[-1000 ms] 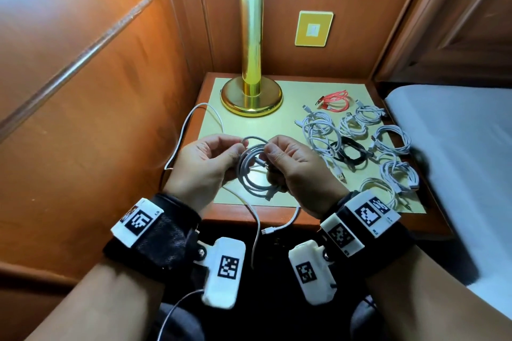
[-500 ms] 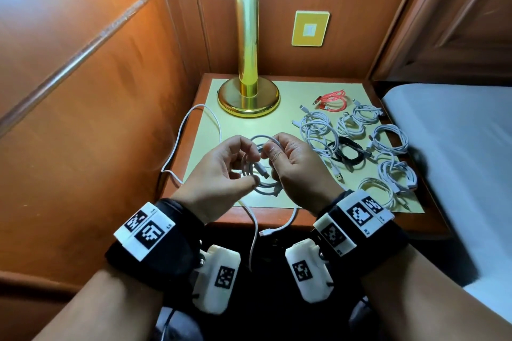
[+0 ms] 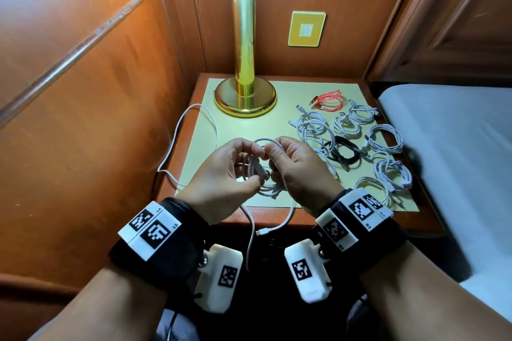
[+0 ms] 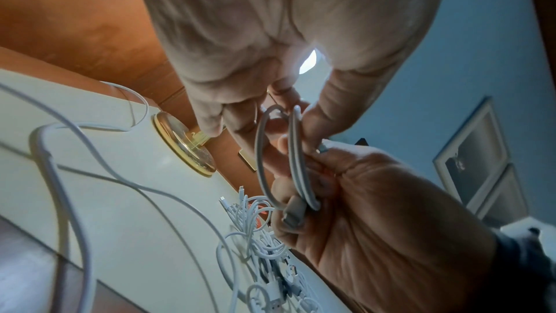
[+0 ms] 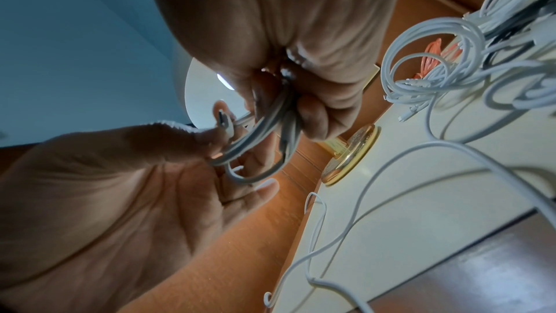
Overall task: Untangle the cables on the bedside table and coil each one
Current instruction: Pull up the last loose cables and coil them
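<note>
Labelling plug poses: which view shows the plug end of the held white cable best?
Left wrist: the plug sits unobstructed against the right hand. Head view shows it small between both hands; right wrist shows only its tip.

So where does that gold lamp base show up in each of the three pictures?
Head view: the lamp base stands at the table's back left, beyond both hands.
Left wrist view: lamp base left of centre, tilted, beside the fingers.
Right wrist view: lamp base right of centre, below the fingers.
Shared landmark: the red cable.
</note>
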Available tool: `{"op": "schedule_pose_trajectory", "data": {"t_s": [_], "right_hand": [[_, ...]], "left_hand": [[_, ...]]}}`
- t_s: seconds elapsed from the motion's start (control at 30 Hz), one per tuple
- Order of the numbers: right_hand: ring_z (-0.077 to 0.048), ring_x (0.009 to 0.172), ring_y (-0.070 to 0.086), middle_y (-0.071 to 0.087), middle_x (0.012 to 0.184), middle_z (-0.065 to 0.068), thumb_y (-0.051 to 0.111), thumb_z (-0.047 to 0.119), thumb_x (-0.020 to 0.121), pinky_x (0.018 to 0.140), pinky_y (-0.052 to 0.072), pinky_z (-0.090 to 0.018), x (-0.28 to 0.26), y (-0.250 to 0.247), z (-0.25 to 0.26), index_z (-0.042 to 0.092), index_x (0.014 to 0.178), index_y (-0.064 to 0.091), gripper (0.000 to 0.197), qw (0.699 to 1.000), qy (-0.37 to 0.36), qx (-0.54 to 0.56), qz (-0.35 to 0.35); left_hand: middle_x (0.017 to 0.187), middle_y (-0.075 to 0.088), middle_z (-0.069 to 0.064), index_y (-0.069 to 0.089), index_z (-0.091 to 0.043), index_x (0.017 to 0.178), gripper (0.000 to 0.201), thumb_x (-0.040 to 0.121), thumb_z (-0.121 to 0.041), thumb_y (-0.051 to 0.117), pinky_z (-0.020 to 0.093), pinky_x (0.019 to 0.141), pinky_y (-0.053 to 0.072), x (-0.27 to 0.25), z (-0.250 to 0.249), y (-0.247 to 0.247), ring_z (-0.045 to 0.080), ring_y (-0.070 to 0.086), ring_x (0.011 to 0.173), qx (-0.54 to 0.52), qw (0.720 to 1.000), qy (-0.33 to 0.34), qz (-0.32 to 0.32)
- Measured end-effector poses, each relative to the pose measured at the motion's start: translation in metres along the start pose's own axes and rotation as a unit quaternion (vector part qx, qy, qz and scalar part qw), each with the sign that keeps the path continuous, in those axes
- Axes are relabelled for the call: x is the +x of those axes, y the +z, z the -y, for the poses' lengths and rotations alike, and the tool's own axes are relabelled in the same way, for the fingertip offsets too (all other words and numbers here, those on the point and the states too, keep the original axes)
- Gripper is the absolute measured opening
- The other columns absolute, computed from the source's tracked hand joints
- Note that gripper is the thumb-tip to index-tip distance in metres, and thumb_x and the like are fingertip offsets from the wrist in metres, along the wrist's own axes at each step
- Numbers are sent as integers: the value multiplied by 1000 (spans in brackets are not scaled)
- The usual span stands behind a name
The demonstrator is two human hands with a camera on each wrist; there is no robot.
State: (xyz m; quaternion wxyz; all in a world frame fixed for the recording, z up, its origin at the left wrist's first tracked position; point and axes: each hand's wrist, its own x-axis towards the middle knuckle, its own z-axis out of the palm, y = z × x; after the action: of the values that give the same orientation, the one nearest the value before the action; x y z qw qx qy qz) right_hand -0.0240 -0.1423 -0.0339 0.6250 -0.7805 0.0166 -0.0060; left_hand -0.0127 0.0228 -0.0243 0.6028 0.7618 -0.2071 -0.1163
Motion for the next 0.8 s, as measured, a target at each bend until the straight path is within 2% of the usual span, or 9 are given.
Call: {"op": "schedule_pose_trajectory", "data": {"t_s": [0.1,0.2,0.33,0.43,0.53,0.63,0.7,0.8], "right_hand": [[-7,52,48,48,62,7,49,24,104,51,39,-22,1,0,-3,14,85,59,25,999,16,30,13],[-8,50,43,44,61,5,47,20,105,46,36,-18,2,1,0,12,86,58,23,996,34,85,15],[-7,50,42,43,62,5,46,19,106,46,35,-17,2,-1,2,13,86,58,24,994,36,105,9],[-8,50,42,45,59,4,45,23,106,47,36,-21,2,-1,1,15,87,60,25,997,30,74,8],[-7,48,39,42,60,5,44,22,106,46,32,-20,3,-2,1,13,88,58,25,994,35,102,-2],[-6,47,40,42,59,6,46,23,106,46,33,-18,5,-2,0,12,87,58,25,995,30,96,-13],[-6,47,43,43,60,6,48,22,105,46,35,-16,4,-3,0,11,87,59,25,995,25,94,-6],[-7,49,45,44,60,7,49,21,105,46,36,-15,2,-3,4,10,87,61,24,995,12,99,14]], "left_hand": [[86,68,-2,62,-14,108,36,75,-2,67,27,82,55,1,0,-2,12,66,82,-48,999,-16,2],[91,69,7,65,-11,106,35,78,10,64,33,85,53,3,1,-2,17,64,85,-97,995,-17,-15],[99,73,-1,69,-14,108,35,84,10,67,25,85,54,3,2,-1,10,66,89,-18,999,29,-36],[97,73,-7,71,-23,101,27,85,-2,75,26,88,54,3,4,2,10,67,92,33,996,56,-63],[98,73,-10,73,-28,97,10,88,-25,75,29,89,51,3,9,3,12,64,96,57,991,62,-107],[106,70,-5,69,-22,103,22,93,-41,65,24,90,49,6,9,6,9,63,106,12,991,23,-128],[105,69,-3,64,-20,102,18,99,-34,53,22,84,47,9,4,9,4,63,102,-89,985,-42,-139],[100,68,-1,61,-19,95,25,107,-22,39,37,86,42,12,3,9,15,61,101,-218,952,-119,-177]]}}
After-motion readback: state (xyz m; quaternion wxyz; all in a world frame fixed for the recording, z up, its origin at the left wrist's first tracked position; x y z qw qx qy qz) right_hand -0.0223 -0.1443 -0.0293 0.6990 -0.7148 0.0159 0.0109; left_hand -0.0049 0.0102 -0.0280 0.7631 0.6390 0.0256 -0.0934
